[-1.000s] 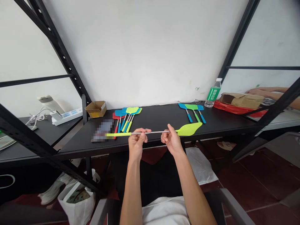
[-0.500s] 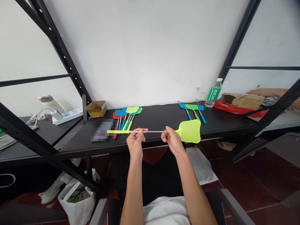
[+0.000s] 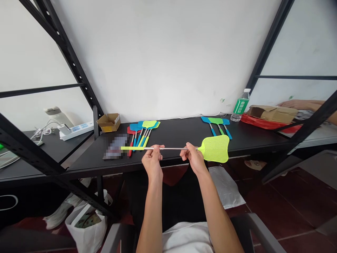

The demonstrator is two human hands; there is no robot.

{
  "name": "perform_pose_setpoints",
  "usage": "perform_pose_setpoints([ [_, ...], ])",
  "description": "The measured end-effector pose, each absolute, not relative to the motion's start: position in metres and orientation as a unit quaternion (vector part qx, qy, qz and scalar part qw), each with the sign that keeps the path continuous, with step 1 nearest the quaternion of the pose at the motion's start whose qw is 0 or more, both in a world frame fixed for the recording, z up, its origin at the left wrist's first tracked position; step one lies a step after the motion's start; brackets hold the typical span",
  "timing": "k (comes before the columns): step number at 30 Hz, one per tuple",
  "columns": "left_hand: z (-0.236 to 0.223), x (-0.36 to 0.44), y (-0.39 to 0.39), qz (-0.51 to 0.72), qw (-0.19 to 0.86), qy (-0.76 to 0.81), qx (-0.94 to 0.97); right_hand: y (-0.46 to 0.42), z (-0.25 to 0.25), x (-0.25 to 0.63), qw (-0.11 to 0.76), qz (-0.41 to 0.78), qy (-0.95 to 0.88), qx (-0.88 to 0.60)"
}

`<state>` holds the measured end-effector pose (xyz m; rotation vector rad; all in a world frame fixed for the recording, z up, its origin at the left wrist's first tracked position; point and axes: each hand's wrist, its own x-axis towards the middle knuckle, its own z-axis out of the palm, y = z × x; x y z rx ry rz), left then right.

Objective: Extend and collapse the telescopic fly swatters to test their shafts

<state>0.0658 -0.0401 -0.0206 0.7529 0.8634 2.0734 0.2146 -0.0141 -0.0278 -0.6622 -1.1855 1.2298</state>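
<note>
While the left hand (image 3: 153,160) and right hand (image 3: 194,158) clamp their fingers on the shaft (image 3: 172,148) of the yellow-green swatter (image 3: 215,149) (held roughly level near the front edge of the table (image 3: 181,133)), uneven finger pressure could let the shaft roll or bend.

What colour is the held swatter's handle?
The handle is bright yellow-green; the head view shows it.

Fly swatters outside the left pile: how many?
4: lime swatter, held; on the table at right, left to right: blue swatter, green swatter, another blue swatter. Those heads overlap; another may hide.
</note>
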Motion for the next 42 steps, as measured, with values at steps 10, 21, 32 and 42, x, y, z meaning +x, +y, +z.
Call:
perform_pose_setpoints([
  [10,-0.0179,0.0702,-0.0405,0.819,0.381,0.344,0.256,-0.0149,-0.0260,0.2168,0.605,0.503,-0.550,-0.280],
  [21,-0.0162,0.0698,-0.0421,0.812,0.385,0.365,0.243,-0.0140,-0.0281,0.2174,0.597,0.475,-0.579,-0.288],
  [32,-0.0138,0.0666,-0.0441,0.812,0.398,0.360,0.230,-0.0217,-0.0223,0.2171,0.589,0.445,-0.611,-0.287],
  [42,-0.0178,0.0619,-0.0438,0.790,0.387,0.312,0.359,-0.0148,-0.0236,0.2178,0.623,0.550,-0.493,-0.258],
])
